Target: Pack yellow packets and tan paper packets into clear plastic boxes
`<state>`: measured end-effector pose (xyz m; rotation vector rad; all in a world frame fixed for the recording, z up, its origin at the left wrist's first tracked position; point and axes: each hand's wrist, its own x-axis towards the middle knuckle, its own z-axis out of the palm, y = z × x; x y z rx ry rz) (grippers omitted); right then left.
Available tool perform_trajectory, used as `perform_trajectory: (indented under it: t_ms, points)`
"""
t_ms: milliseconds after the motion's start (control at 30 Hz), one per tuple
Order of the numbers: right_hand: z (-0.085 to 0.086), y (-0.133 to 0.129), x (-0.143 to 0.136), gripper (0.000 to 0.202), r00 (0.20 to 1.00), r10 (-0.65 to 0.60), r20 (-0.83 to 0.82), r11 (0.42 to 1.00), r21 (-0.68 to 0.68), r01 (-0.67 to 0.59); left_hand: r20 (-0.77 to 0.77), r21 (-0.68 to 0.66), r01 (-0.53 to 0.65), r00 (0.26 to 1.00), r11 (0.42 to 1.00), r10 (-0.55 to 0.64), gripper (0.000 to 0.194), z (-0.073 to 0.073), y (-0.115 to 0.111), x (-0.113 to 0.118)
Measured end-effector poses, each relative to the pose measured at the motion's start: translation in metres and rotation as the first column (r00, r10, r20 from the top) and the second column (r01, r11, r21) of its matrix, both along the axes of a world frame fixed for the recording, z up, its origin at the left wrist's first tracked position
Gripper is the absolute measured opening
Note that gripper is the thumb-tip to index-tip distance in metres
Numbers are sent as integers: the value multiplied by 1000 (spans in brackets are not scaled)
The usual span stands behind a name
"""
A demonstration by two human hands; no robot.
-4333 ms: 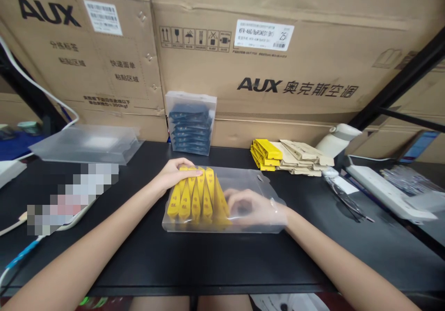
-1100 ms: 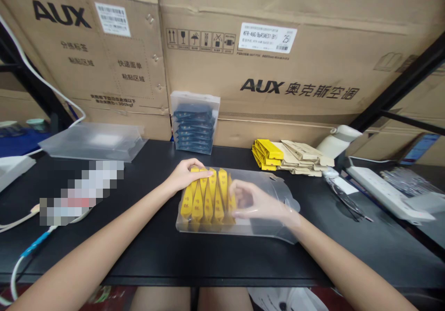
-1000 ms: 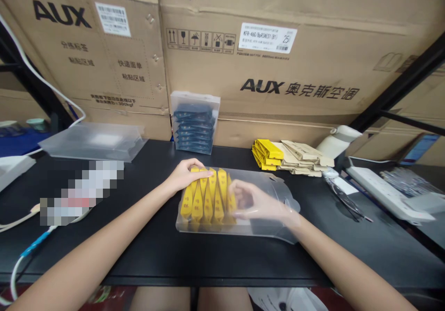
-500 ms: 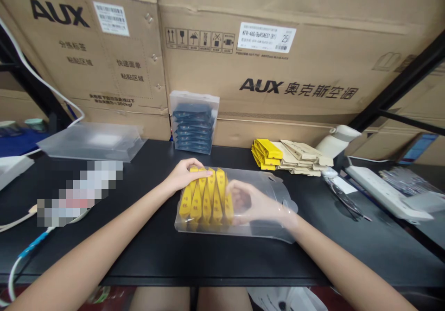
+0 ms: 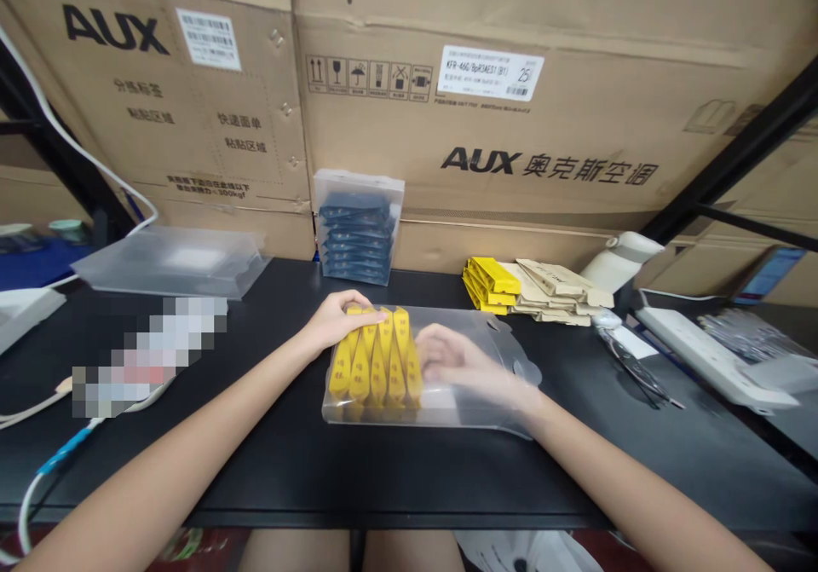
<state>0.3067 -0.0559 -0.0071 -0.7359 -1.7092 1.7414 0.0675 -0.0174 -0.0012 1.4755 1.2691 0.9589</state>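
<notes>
A clear plastic packaging box [image 5: 460, 410] lies on its side on the black desk, its flapped end to the right. Inside its left part, several yellow packets [image 5: 378, 363] with dark printed characters stand in a row. My left hand [image 5: 348, 320] is closed over the box's upper left edge, thumb lying on top across the packets. Through the flapped end, my right hand [image 5: 457, 359] reaches inside the box. Its fingers are curled against the right side of the packet row, with nothing seen in them; the plastic blurs the view.
Behind stands a clear box of dark blue packets [image 5: 356, 231]. Yellow packets [image 5: 491, 284] and beige packets [image 5: 555, 289] are stacked back right, beside a white bottle [image 5: 617, 263]. Glasses [image 5: 639, 372] and a power strip [image 5: 716, 355] lie right. Left is an empty plastic box [image 5: 172, 261].
My right hand has moved slightly left inside the box, its fingers more tucked in. The right end of the packet row sits a little farther left. My left hand keeps its place.
</notes>
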Motion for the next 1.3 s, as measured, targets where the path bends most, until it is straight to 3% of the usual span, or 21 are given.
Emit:
perform_trajectory:
  t_ms: [100,300,567,833,1033,1100,1167,1233,1300]
  points:
    - [4,1,3,42,996,-48,80,993,114,39,-8,12,-5,1000,1000,5,38,0,-1,0]
    - [15,2,11,55,975,18,223,947,310,-89,-6,8,-10,1000,1000,11,39,1,-1,0]
    - [10,4,8,49,978,6,207,961,270,-63,-28,-9,-7,1000,1000,6,36,5,-2,-2]
    - [5,20,18,38,976,-102,190,984,166,71,-55,-27,29,998,999,-30,38,6,0,-11]
    - [2,43,55,33,910,-373,182,917,224,331,-34,-38,43,998,998,-44,37,5,5,-21]
    - [1,49,65,35,847,-506,162,847,278,452,-20,-44,40,999,998,-41,37,4,7,-24]
    - [-1,54,73,36,741,-659,130,723,382,576,-14,-36,29,999,999,-29,38,3,8,-28]
    - [-3,57,79,34,592,-804,49,516,553,654,-9,-34,21,1000,999,-22,39,1,9,-30]
    - [-4,60,84,32,418,-904,-86,221,745,630,-5,-38,19,1000,999,-19,40,0,10,-31]
